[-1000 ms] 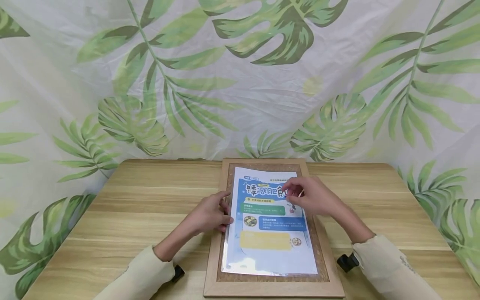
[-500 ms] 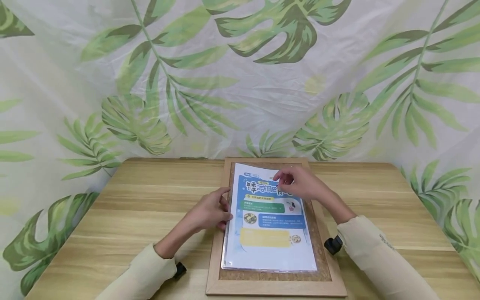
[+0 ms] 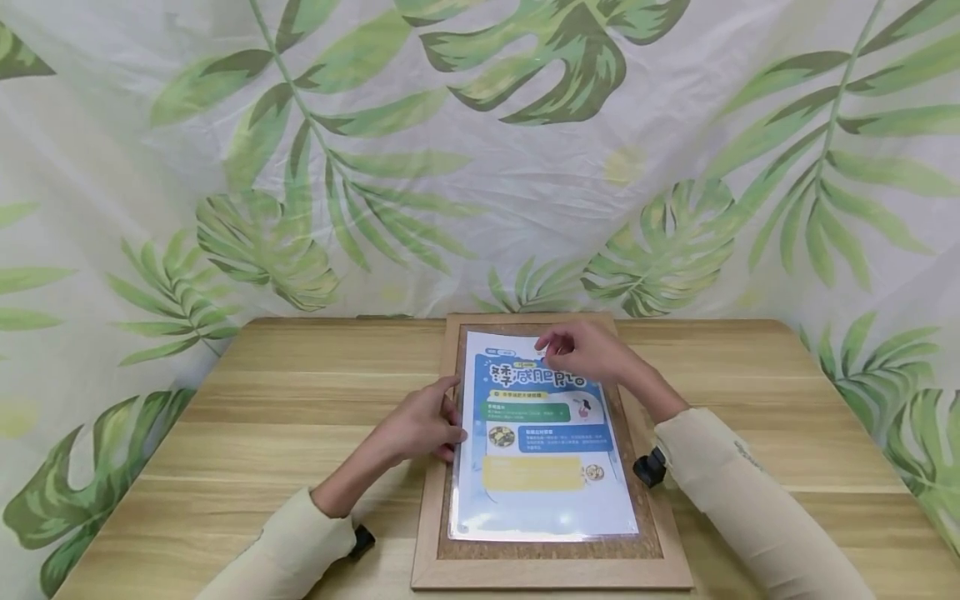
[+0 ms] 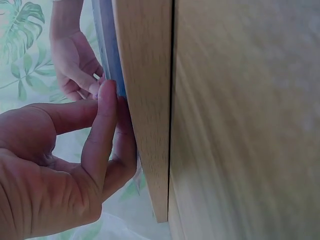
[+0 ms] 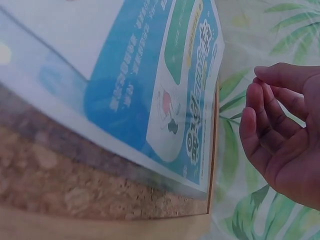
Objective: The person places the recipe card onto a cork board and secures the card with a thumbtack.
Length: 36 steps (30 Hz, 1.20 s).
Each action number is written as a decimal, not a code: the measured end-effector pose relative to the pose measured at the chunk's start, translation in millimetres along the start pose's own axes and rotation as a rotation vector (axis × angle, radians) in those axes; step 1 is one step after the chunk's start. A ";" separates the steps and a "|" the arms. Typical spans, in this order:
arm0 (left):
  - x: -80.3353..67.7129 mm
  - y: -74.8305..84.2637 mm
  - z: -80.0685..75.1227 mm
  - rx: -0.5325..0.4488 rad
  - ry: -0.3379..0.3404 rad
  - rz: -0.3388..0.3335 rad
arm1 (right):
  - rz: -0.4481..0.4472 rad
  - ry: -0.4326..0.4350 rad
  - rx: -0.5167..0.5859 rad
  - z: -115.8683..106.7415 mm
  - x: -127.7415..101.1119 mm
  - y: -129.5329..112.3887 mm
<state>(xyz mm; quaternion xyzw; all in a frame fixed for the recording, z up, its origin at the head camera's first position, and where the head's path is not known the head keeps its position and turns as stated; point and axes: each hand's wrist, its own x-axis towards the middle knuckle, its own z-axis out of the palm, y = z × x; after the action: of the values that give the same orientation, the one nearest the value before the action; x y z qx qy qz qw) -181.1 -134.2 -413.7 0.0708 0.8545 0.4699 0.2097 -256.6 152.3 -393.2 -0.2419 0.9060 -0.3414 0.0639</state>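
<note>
A laminated poster (image 3: 551,512) with blue, green and yellow blocks lies on a wood-framed cork board (image 3: 551,573). At its left edge, my left hand (image 3: 422,423) pinches the sheet between thumb and fingers, beside the frame. Above the poster's upper right part is my right hand (image 3: 588,354), thumb and fingertips together. A tiny pale tip, seemingly a push pin (image 4: 97,76), shows at those fingertips in the left wrist view; most of it is hidden. In the right wrist view, the right fingertips (image 5: 253,89) are apart from the sheet.
The board lies on a wood-grain table (image 3: 300,400). Behind it hangs a leaf-patterned cloth (image 3: 525,192). Dark wrist devices (image 3: 649,467) sit at both sleeve cuffs.
My right hand has moved left and farther away, toward the poster's top edge. My left hand stays at the left edge. The poster shifted slightly on the cork.
</note>
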 end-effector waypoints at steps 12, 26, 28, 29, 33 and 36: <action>2.7 -2.5 -1.8 0.064 -0.025 0.071 | -0.012 -0.044 0.064 19.1 29.7 3.5; 4.1 -0.8 -4.6 0.126 -0.036 0.052 | -0.005 -0.055 0.086 37.1 61.1 0.4; 4.1 -0.3 -4.3 0.126 -0.039 0.046 | -0.002 -0.052 0.096 39.7 64.3 0.9; 4.0 -0.1 -4.0 0.125 -0.039 0.044 | 0.001 -0.049 0.099 41.1 65.8 1.3; 3.3 0.6 -2.5 0.126 -0.036 0.041 | 0.009 -0.036 0.111 48.0 72.3 5.7; 2.8 0.6 -2.0 0.133 -0.038 0.046 | 0.010 -0.026 0.118 52.3 76.5 9.1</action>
<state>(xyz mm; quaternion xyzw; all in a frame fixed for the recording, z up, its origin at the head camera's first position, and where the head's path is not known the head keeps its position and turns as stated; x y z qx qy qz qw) -184.5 -134.6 -413.1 0.1131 0.8778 0.4154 0.2099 -312.4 90.6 -435.1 -0.2374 0.8846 -0.3909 0.0914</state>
